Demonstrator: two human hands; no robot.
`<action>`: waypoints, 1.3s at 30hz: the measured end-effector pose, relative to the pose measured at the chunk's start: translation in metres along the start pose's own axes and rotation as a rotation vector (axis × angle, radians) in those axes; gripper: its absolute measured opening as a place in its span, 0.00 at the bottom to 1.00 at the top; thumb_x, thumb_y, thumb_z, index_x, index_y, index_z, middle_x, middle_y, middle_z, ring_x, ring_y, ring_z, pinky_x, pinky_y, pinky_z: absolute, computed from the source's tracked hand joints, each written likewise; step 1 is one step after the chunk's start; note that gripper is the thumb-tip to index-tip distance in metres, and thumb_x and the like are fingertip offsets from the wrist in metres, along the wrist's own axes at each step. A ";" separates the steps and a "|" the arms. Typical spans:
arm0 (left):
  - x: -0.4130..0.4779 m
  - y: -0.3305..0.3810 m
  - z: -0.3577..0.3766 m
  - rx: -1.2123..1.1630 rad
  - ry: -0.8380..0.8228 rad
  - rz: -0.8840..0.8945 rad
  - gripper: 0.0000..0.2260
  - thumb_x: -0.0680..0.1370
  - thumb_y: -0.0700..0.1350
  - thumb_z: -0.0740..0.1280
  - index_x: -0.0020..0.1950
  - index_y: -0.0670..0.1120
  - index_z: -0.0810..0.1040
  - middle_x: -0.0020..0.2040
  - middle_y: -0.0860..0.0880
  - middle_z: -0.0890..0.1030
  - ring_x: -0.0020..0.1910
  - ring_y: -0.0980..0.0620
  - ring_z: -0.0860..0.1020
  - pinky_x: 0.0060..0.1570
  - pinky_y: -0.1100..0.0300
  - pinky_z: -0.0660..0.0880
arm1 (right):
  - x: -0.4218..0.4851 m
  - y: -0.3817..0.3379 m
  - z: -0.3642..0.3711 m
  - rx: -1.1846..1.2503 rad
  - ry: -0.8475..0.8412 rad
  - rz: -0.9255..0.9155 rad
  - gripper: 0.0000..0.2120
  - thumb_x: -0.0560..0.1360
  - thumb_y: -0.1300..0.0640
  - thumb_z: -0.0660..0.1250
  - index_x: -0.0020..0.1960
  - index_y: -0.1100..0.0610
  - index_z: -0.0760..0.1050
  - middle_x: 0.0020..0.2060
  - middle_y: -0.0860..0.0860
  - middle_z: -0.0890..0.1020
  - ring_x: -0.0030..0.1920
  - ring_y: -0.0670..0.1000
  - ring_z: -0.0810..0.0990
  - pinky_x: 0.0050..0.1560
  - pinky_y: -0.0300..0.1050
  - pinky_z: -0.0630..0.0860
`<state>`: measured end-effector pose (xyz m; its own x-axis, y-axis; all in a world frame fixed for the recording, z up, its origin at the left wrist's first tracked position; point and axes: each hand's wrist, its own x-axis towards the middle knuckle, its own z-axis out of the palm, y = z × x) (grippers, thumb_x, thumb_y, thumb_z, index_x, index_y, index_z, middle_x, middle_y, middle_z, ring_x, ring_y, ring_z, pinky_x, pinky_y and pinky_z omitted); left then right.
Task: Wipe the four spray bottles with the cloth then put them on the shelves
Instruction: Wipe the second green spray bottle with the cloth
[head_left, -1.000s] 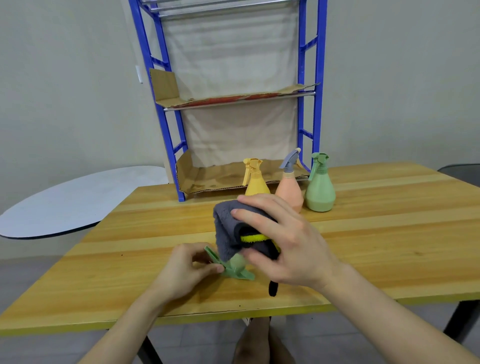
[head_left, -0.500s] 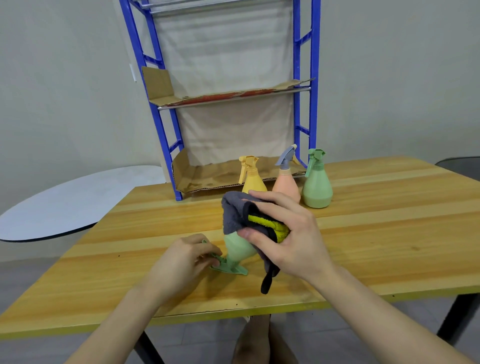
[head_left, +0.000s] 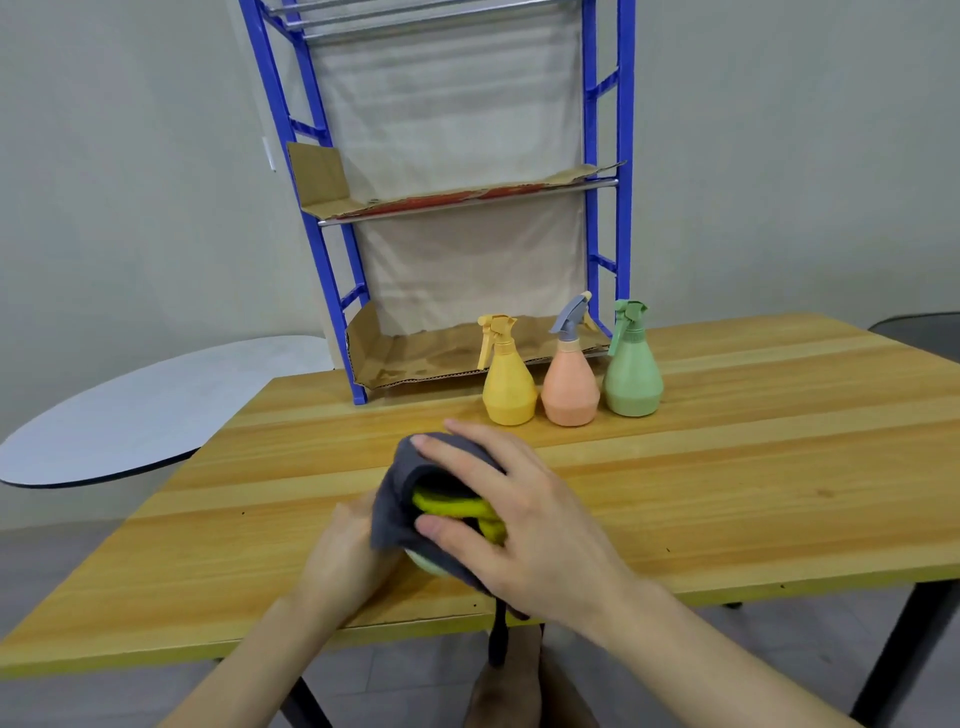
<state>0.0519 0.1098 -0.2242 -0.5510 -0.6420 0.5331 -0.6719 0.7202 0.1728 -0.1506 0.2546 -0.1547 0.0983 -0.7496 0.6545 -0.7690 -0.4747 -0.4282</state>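
We note the right hand (head_left: 524, 530), its fingers clamped on the grey cloth (head_left: 410, 483), with the green bottle (head_left: 425, 564) beneath them; the left hand (head_left: 343, 561) fingers are hidden, so we cannot tell their grip; wooden table (head_left: 727, 493) below, blue shelves (head_left: 467, 202) beyond.

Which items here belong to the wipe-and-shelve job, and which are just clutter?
In the job: grey cloth in the right hand, pale green bottle under it, left hand beside; yellow bottle, peach bottle, upright green bottle; blue shelf rack.
Lying about: round white table, dark chair.
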 end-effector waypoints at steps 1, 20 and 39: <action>0.002 -0.005 0.006 -0.030 0.007 0.023 0.10 0.82 0.40 0.65 0.58 0.42 0.85 0.50 0.42 0.89 0.53 0.35 0.85 0.52 0.53 0.80 | 0.004 0.000 0.000 0.025 0.034 0.034 0.27 0.83 0.38 0.67 0.80 0.38 0.69 0.74 0.40 0.72 0.75 0.42 0.71 0.72 0.41 0.73; 0.015 -0.020 0.005 -0.044 0.056 0.233 0.07 0.77 0.43 0.73 0.54 0.51 0.84 0.49 0.54 0.82 0.38 0.50 0.82 0.36 0.53 0.79 | 0.018 0.017 -0.011 -0.169 0.187 0.184 0.17 0.85 0.39 0.62 0.63 0.50 0.78 0.46 0.46 0.83 0.42 0.46 0.80 0.38 0.38 0.73; 0.115 0.026 -0.086 -0.554 0.062 -0.014 0.20 0.71 0.41 0.84 0.58 0.52 0.82 0.46 0.51 0.86 0.47 0.51 0.85 0.54 0.52 0.84 | 0.007 0.093 -0.040 0.090 0.444 0.507 0.15 0.85 0.40 0.65 0.69 0.43 0.73 0.50 0.38 0.84 0.48 0.38 0.81 0.43 0.32 0.72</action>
<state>0.0134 0.0771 -0.0867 -0.5024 -0.6477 0.5727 -0.3087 0.7532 0.5809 -0.2466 0.2237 -0.1649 -0.5440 -0.6381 0.5449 -0.5939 -0.1660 -0.7873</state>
